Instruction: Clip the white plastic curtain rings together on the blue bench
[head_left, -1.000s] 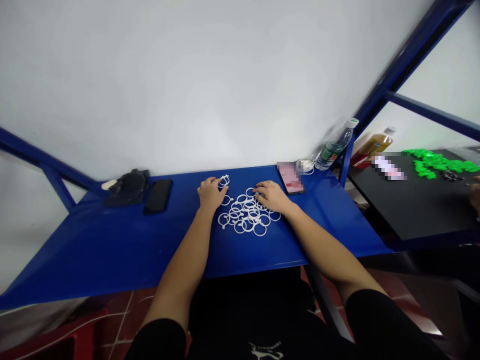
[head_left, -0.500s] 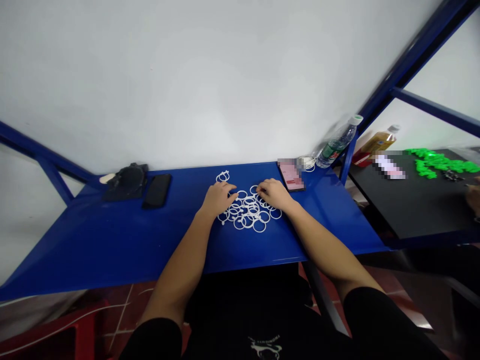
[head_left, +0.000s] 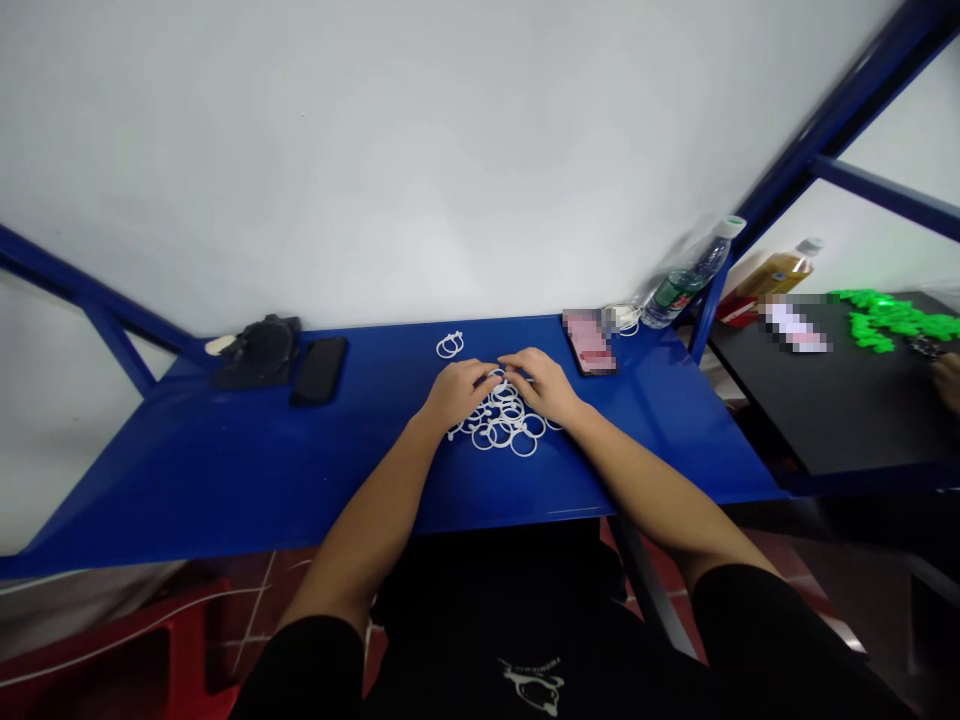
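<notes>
Several thin white plastic rings (head_left: 523, 443), some with small knobs, lie overlapping in a loose pile on the blue table (head_left: 225, 470). At the pile's far side, my left hand (head_left: 459, 392) and my right hand (head_left: 546, 386) meet with fingertips almost touching. Each hand is closed in a pinch, and a white ring (head_left: 496, 373) shows between them. The fingers partly hide that ring and the rings beneath. Two or so linked white rings (head_left: 450, 346) lie apart from the pile, beyond my left hand.
A black phone (head_left: 319, 371) and a dark crumpled item (head_left: 259, 352) lie at the left. Toward the back right are a lit phone (head_left: 590, 343), a white cable (head_left: 624, 319) and a water bottle (head_left: 686, 280). Green pieces (head_left: 900, 320) and another person's hand are on the neighbouring black table (head_left: 817, 410).
Both hands have come together over the far side of the pile, from apart to nearly touching, with a ring now between the fingertips. The view has shifted slightly.
</notes>
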